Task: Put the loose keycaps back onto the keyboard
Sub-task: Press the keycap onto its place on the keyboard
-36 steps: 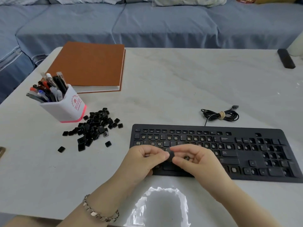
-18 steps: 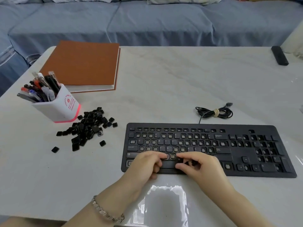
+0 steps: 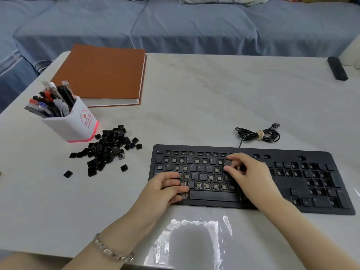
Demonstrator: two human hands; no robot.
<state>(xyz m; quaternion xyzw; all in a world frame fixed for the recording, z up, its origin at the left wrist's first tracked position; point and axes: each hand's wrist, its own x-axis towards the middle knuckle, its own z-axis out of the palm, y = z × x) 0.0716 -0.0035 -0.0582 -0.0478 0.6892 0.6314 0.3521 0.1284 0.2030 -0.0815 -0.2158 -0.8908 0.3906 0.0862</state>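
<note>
U keycap (image 3: 228, 163) pinched at the keyboard (image 3: 214, 196)'s upper letter row.
The right hand (image 3: 251, 176)'s fingers pinch it; the left hand (image 3: 161, 190)'s fingers rest loosely bent on the lower-left keys. Loose keycaps (image 3: 109, 149) lie heaped on the desk (image 3: 214, 98) beside a pen cup (image 3: 74, 123).

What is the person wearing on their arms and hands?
Both forearms are bare, with no sleeves in view. The left hand and right hand wear no gloves, and no rings show. A silver-toned link bracelet circles the left wrist.
</note>
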